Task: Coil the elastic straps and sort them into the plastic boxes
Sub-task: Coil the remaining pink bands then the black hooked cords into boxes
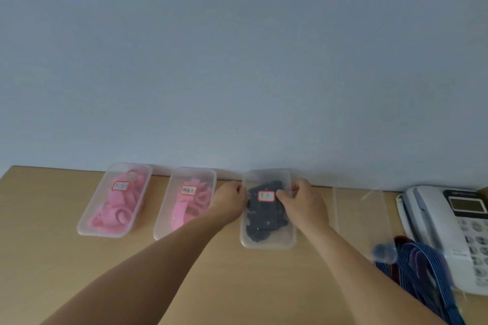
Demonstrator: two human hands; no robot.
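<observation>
Three lidded clear plastic boxes stand in a row along the wall. The left box [87,224] and the middle box [163,221] hold pink straps. The third box [266,244] holds dark straps and bears a red-framed label. My left hand [228,202] grips this box's lid at its left edge. My right hand [301,199] pinches the lid at its right edge, fingers curled over the rim. A loose bundle of blue striped elastic straps [420,269] lies on the table at the right.
A loose clear lid [359,216] lies flat to the right of the dark-strap box. A white desk telephone [446,224] stands at the far right. The wooden table [52,258] butts against a plain blue-grey wall.
</observation>
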